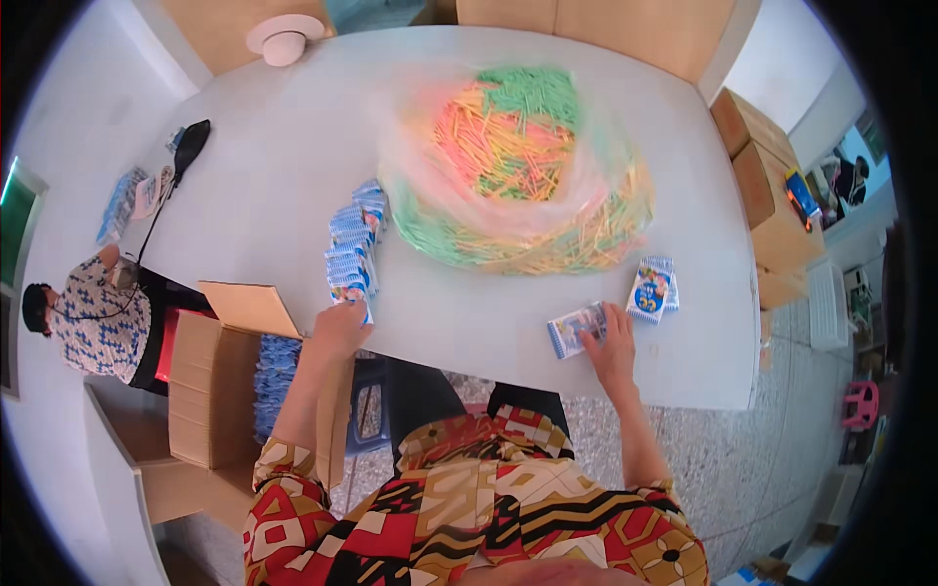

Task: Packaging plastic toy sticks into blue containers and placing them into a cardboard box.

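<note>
My left hand rests at the near end of a row of small blue and white packets lined up on the grey table, fingers on the nearest packet. My right hand presses down on a single flat blue packet near the table's front edge. A short stack of the same packets lies just right of it. A big clear bag of coloured sticks, green, orange and yellow, fills the table's middle.
An open cardboard box holding blue packets stands at my left below the table edge. Another person sits at far left. More cardboard boxes stand at right. A white round object sits at the table's far end.
</note>
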Tool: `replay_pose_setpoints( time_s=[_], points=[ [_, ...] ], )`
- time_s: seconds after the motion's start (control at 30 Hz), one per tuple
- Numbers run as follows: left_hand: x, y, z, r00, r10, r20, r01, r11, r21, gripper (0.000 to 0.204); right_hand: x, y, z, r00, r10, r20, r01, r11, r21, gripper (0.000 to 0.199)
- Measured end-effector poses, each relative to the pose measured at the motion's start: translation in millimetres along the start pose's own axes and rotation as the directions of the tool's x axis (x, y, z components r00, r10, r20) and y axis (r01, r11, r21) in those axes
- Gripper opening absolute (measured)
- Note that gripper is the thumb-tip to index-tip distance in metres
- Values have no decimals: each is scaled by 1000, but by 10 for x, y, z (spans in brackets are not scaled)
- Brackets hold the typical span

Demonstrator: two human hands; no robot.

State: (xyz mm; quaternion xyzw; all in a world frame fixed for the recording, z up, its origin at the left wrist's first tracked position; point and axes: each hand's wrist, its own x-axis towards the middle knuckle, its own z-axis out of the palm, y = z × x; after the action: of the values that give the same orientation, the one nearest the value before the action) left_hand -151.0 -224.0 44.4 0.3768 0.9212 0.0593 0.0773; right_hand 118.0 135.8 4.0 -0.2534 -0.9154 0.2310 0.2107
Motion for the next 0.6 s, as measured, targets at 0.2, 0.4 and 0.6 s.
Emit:
replay_pose_setpoints(
  time_s=[0.2, 0.4, 0.6],
  points=[
    [248, 842, -44, 934, 263, -244, -310, 934, -181, 25, 22, 39, 36, 1000, -13, -10, 12, 999, -49, 56],
    [586, 2033, 480, 879, 321, -354, -466, 739, -486, 42, 30, 102, 136, 990, 61, -125, -75, 991, -112, 58],
    [602, 2608, 801, 898, 291, -329, -423, 774, -471, 56, 2, 147, 138, 994, 68, -82, -75, 994, -78, 59]
  ],
)
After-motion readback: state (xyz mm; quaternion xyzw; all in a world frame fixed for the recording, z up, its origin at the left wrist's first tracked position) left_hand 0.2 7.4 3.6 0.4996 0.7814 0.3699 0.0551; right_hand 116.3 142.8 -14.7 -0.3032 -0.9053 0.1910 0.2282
